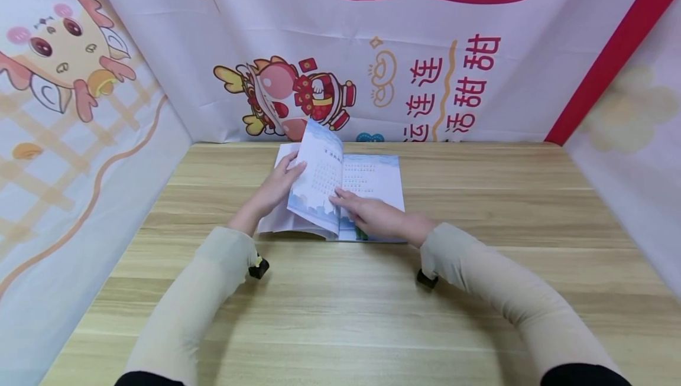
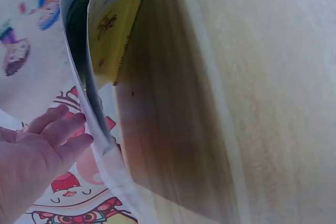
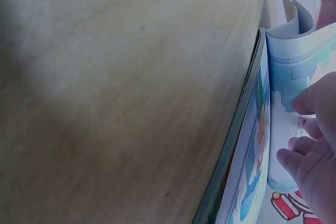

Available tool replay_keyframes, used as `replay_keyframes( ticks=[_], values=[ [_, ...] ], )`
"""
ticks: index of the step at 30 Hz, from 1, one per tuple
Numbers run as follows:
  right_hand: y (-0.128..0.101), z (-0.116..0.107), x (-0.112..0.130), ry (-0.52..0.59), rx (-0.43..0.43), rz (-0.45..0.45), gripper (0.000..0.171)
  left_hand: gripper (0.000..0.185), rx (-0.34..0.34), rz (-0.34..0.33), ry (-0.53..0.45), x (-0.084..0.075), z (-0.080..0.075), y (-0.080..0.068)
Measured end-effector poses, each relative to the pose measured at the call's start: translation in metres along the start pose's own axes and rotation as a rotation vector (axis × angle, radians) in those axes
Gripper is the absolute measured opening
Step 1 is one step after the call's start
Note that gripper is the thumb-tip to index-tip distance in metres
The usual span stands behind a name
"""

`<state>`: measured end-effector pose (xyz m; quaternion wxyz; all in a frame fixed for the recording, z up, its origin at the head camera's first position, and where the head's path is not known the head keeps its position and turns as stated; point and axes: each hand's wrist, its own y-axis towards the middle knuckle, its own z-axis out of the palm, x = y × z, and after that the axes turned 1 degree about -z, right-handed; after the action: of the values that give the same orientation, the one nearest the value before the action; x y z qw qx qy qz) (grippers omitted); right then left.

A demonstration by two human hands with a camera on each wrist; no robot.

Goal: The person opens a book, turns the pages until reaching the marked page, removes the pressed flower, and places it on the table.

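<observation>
A thin picture book [image 1: 380, 191] lies spread on the table, with printed text and pale blue artwork on its pages. One leaf [image 1: 319, 182] stands raised and curved left of the spine. My left hand [image 1: 276, 188] pinches the outer edge of that leaf, thumb over its printed face and index fingertip hidden behind. In the left wrist view, other fingers [image 2: 58, 135] lie along the paper. My right hand [image 1: 375, 216] reaches across the right page, fingertips at the raised leaf near the spine. Its fingers [image 3: 302, 158] are loosely bent over the blue-printed paper in the right wrist view.
The book rests toward the far edge of a wood-grain table [image 1: 340, 309]. A printed cloth [image 1: 319, 25] with red shapes and cartoon figures hangs just behind it. Another patterned cloth [image 1: 58, 155] borders the left side, and a pale one [image 1: 633, 126] borders the right.
</observation>
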<state>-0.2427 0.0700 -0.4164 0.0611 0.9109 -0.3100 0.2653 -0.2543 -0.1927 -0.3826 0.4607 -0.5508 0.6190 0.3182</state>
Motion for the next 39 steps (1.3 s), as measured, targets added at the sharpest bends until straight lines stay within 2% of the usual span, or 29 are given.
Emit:
replay_keyframes(
  ticks=[2,4,12,18,27,32,35,39],
  values=[
    [0.000,0.001,0.001,-0.009,0.002,-0.001,0.059,0.072,0.007,-0.040,-0.004,-0.002,-0.002,-0.001],
    [0.000,0.001,0.001,-0.013,0.005,0.000,0.059,0.077,0.014,-0.052,0.010,-0.002,-0.005,-0.001],
    [0.000,0.002,0.002,-0.022,0.022,0.011,0.062,0.089,-0.012,-0.017,0.246,0.005,-0.012,0.001],
    [0.001,0.003,0.003,-0.031,0.029,0.016,0.064,0.081,-0.026,-0.026,0.388,0.004,-0.008,0.000],
    [0.003,0.004,0.006,-0.055,0.040,0.020,0.064,0.068,-0.016,0.095,0.760,0.007,0.009,0.003],
    [0.003,0.004,0.007,-0.061,0.045,0.024,0.066,0.065,-0.011,0.115,0.995,0.007,0.016,0.002],
    [0.002,0.003,0.007,-0.061,0.048,0.025,0.066,0.064,-0.005,0.122,1.074,0.006,0.018,0.001],
    [0.001,0.003,0.007,-0.061,0.050,0.021,0.065,0.064,0.002,0.135,1.120,0.007,0.020,0.001]
  ],
)
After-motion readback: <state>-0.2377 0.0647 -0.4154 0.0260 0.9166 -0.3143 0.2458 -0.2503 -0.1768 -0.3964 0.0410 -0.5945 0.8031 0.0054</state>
